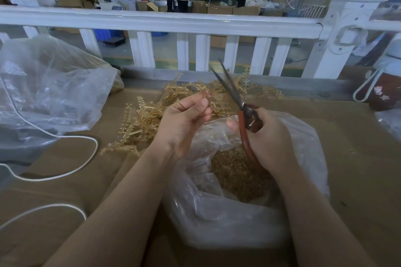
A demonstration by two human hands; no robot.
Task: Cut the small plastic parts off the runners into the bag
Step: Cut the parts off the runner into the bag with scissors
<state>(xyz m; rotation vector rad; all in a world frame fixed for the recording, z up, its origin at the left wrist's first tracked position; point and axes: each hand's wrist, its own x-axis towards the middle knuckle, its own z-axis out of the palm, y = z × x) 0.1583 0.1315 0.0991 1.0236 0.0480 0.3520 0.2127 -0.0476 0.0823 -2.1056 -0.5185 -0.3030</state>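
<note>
Pinching a thin translucent amber runner (pixel 205 94) between curled fingers, the left hand (pixel 184 121) is holding it above the crinkled clear bag (pixel 219 219) of small amber parts (pixel 236 178). The right hand (pixel 267 136) is gripping red-handled scissors (pixel 240 110), dark blades parted. Spiky runners (pixel 138 123) are lying heaped on brown cardboard (pixel 358 158).

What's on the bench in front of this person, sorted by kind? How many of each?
Scissors, in the right hand: 1
Clear plastic bags: 2, one open with cut parts, one crumpled on the left
White cord: 1
Runner pile: 1 heap, pieces too tangled to count; the left hand pinches one piece
Total: 5
</note>
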